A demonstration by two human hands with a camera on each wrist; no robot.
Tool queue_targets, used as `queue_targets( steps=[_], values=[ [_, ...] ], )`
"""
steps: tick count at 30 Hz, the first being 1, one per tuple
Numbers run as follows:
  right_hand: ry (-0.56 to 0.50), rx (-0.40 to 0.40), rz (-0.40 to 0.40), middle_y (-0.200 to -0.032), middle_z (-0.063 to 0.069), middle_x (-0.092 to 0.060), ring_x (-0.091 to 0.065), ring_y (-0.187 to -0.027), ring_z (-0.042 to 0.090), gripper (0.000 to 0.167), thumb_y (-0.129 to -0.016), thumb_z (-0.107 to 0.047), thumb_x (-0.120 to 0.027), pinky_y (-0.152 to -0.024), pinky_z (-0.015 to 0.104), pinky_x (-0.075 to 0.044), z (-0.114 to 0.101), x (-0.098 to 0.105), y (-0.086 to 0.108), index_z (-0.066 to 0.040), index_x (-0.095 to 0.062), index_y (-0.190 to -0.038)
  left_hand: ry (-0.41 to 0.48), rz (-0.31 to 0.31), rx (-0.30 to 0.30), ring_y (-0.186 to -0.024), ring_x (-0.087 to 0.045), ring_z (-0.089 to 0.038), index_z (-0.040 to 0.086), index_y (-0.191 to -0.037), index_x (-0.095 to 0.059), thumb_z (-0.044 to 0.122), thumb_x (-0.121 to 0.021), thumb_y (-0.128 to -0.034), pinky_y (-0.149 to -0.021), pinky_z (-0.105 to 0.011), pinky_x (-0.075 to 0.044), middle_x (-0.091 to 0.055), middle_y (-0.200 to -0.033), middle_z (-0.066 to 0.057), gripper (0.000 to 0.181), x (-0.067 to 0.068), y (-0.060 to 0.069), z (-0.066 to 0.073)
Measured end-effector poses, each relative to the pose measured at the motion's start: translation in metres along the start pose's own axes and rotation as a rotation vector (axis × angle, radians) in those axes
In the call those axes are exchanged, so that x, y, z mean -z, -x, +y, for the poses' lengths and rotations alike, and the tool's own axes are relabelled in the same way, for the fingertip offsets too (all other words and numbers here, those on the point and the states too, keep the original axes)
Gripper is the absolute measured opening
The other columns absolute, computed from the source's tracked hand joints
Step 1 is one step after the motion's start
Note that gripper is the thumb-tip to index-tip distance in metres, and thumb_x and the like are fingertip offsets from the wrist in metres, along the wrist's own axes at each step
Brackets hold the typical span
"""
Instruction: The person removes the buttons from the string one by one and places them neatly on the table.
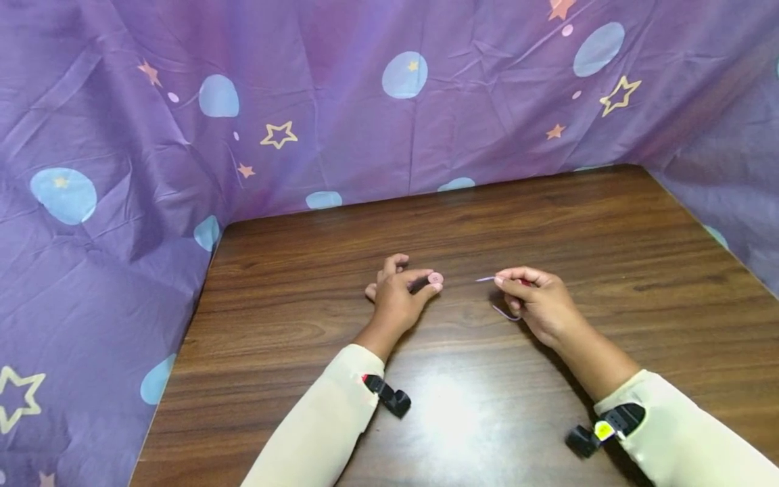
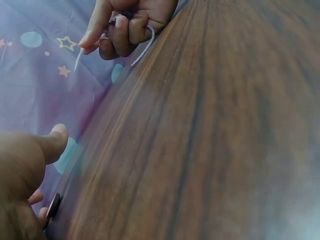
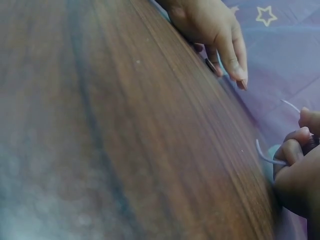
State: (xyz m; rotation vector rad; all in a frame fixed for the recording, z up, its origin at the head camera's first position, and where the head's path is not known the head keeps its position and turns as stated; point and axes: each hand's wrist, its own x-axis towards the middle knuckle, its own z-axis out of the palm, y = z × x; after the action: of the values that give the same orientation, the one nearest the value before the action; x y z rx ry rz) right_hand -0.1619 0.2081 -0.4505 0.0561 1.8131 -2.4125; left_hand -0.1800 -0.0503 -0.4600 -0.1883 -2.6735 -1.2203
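Observation:
My left hand point(image 1: 398, 294) pinches a small round pink button point(image 1: 435, 278) between thumb and forefinger, above the table. A dark, thin disc point(image 3: 211, 65) shows by the other fingers of that hand; its kind is unclear. To the right, my right hand point(image 1: 544, 308) pinches a pale purple cord point(image 1: 485, 279) near one end, which points toward the button without touching it. The cord's other end point(image 1: 505, 312) hangs in a curve below the fingers. Something dark point(image 3: 311, 144) sits inside the curled right fingers, mostly hidden.
A brown wood-grain table point(image 1: 292, 325) lies under both hands, with a bright glare near its front. Purple cloth point(image 1: 341, 101) with stars and blue shapes hangs behind and at both sides. Each wrist wears a small black camera point(image 1: 389, 396).

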Motion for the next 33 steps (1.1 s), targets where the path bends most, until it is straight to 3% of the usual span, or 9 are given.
queue_targets(
  steps=[12,25,29,33],
  values=[
    [0.014,-0.054,-0.051,-0.076,-0.009,-0.066,-0.053,-0.061,0.004,0.027,-0.102,0.003,-0.07,-0.055,0.017,-0.044,-0.0032,0.0071,0.0027,-0.018,-0.081,-0.089,-0.077,-0.05,0.054,-0.135,-0.054,-0.033,0.029,-0.117,-0.086,0.044,-0.091,-0.0875,-0.102,-0.057,-0.031,-0.057,-0.156,-0.004,0.033,-0.0033,-0.0057,0.006],
    [-0.014,-0.121,-0.086,-0.077,-0.011,-0.068,-0.057,-0.062,0.004,0.028,-0.101,0.007,-0.068,-0.058,0.017,-0.049,-0.0056,0.0077,0.0024,-0.018,-0.08,-0.096,-0.145,-0.044,0.074,-0.139,-0.054,-0.033,0.031,-0.115,-0.087,0.044,-0.091,-0.0872,-0.102,-0.057,-0.034,-0.06,-0.154,-0.004,0.031,-0.0053,-0.0065,0.0064],
    [0.011,-0.131,-0.099,-0.085,-0.012,-0.066,-0.058,-0.068,0.003,0.027,-0.101,0.007,-0.067,-0.061,0.017,-0.049,-0.0054,0.0091,0.0026,-0.017,-0.074,-0.11,-0.15,-0.045,0.075,-0.137,-0.054,-0.033,0.03,-0.117,-0.087,0.043,-0.09,-0.0881,-0.1,-0.056,-0.034,-0.06,-0.154,-0.005,0.032,-0.0062,-0.0064,0.0056],
    [0.03,-0.142,-0.116,-0.097,-0.01,-0.068,-0.063,-0.079,0.005,0.034,-0.102,0.009,-0.061,-0.067,0.019,-0.051,-0.0061,0.0103,0.0027,-0.012,-0.055,-0.128,-0.154,-0.041,0.065,-0.137,-0.054,-0.033,0.03,-0.117,-0.087,0.043,-0.09,-0.0887,-0.099,-0.056,-0.034,-0.06,-0.154,-0.006,0.032,-0.0062,-0.0066,0.0059]
  ],
)
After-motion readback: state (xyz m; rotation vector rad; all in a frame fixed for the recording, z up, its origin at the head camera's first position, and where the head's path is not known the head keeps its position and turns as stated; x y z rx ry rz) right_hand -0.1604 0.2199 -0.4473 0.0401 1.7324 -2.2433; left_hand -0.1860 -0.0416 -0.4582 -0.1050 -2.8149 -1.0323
